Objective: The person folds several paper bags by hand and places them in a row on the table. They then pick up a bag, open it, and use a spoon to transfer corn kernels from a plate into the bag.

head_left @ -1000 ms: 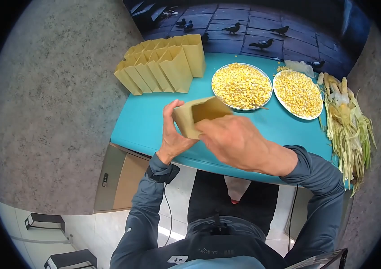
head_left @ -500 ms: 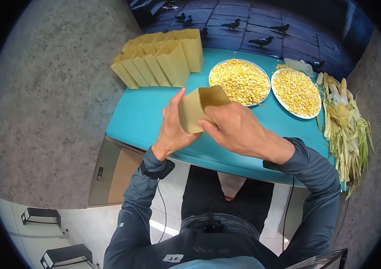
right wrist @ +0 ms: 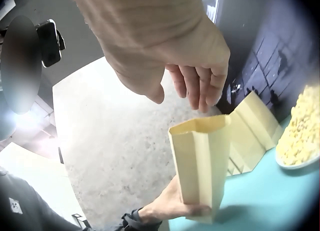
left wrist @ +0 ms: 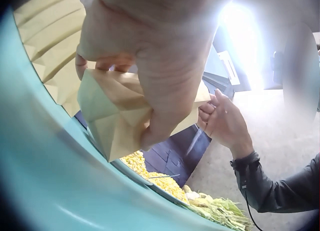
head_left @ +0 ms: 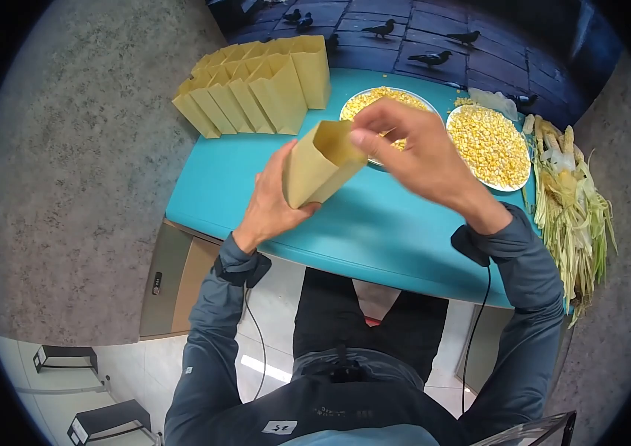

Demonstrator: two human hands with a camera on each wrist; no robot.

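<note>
My left hand [head_left: 267, 204] grips a tan paper bag [head_left: 308, 167] low down, with its mouth open at the top. In the right wrist view the bag [right wrist: 200, 166] stands upright, and the left hand's [right wrist: 172, 203] thumb lies across its lower part. My right hand [head_left: 423, 152] is beside the bag's mouth, fingers loosely bent and holding nothing. From the right wrist, a gap shows between the right hand [right wrist: 165, 51] and the bag's rim. The left wrist view shows the bag's folded bottom [left wrist: 120, 116] under the left hand [left wrist: 155, 56]. The bag's contents cannot be made out.
Several open paper bags [head_left: 278, 93] stand in rows at the table's [head_left: 211, 178] back left. Behind the right hand is a plate of corn kernels [head_left: 363, 100], with another kernel plate [head_left: 490, 145] to its right. Husks and cobs [head_left: 564, 197] lie at the right edge.
My right hand has come out of the bag's mouth and moved up and right, its fingers loosening. The left hand has shifted the bag slightly left and up, standing it more upright.
</note>
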